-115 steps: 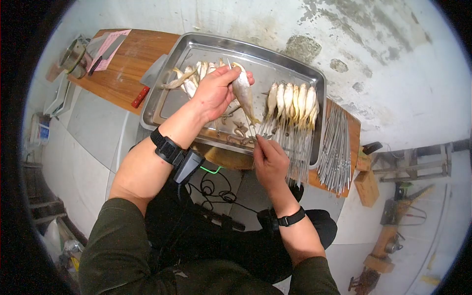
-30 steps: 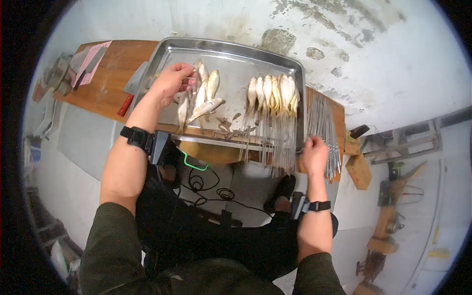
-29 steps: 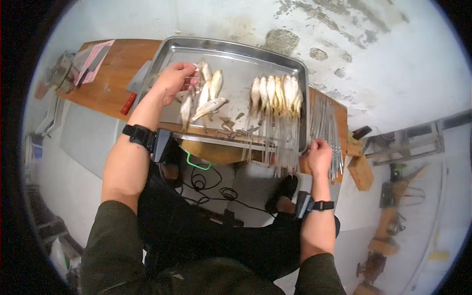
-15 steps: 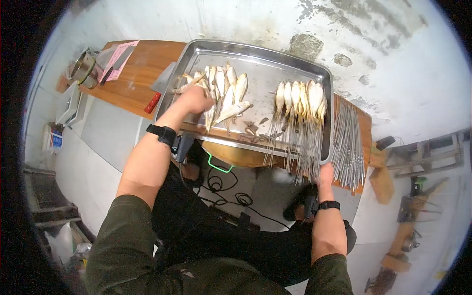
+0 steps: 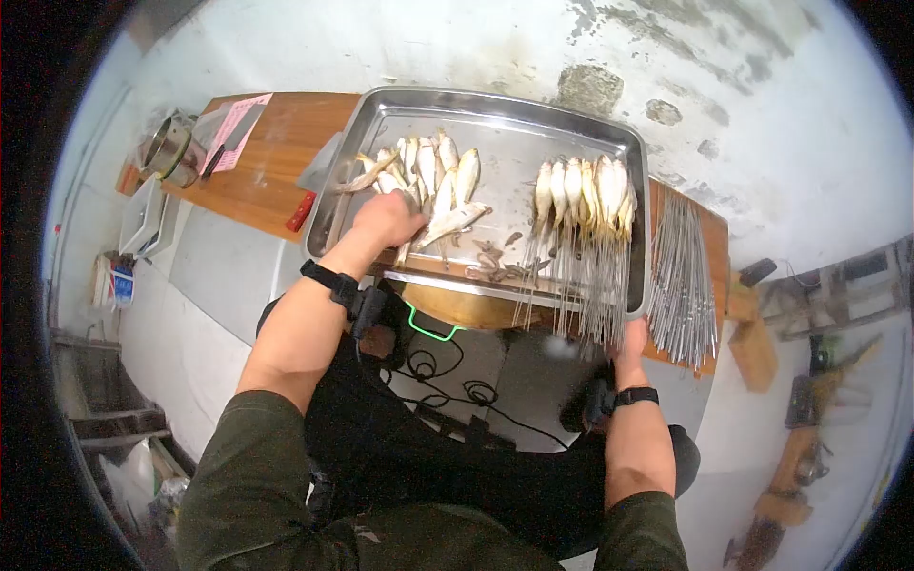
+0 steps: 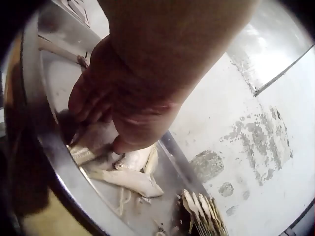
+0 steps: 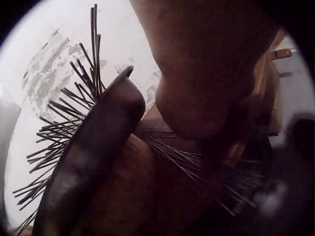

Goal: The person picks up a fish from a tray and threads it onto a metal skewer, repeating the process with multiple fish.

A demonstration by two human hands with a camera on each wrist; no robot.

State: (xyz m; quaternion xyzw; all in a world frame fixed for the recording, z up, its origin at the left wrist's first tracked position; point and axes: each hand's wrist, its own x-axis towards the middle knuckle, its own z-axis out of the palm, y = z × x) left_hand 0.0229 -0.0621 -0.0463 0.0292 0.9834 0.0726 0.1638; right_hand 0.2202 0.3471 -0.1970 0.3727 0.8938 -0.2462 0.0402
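In the head view, my left hand point(image 5: 388, 221) reaches down into a loose pile of small silvery fish point(image 5: 426, 160) at the left of a metal tray point(image 5: 495, 98). Seen from the left wrist, its fingers and thumb close around a fish point(image 6: 94, 142), partly hidden by the hand. Another fish point(image 6: 133, 181) lies beside it. My right hand point(image 5: 630, 344) is at the tray's near right corner, close to the skewer ends. Its fingertips are hidden, so I cannot tell what it holds. A row of skewered fish point(image 5: 573, 186) lies at the tray's right, skewers overhanging the front rim.
Bare metal skewers point(image 5: 681, 281) lie in a heap on the wooden table point(image 5: 276, 152), right of the tray. A red-handled knife point(image 5: 301, 211) pokes out at the tray's left. Another knife point(image 5: 233, 138) rests on pink paper. Dark scraps point(image 5: 490, 262) lie near the tray's front.
Earlier, my left hand held up a fish while my right brought a skewer to it. The left went to the pile's far left, then came nearer; the right moved rightward to the tray's corner.
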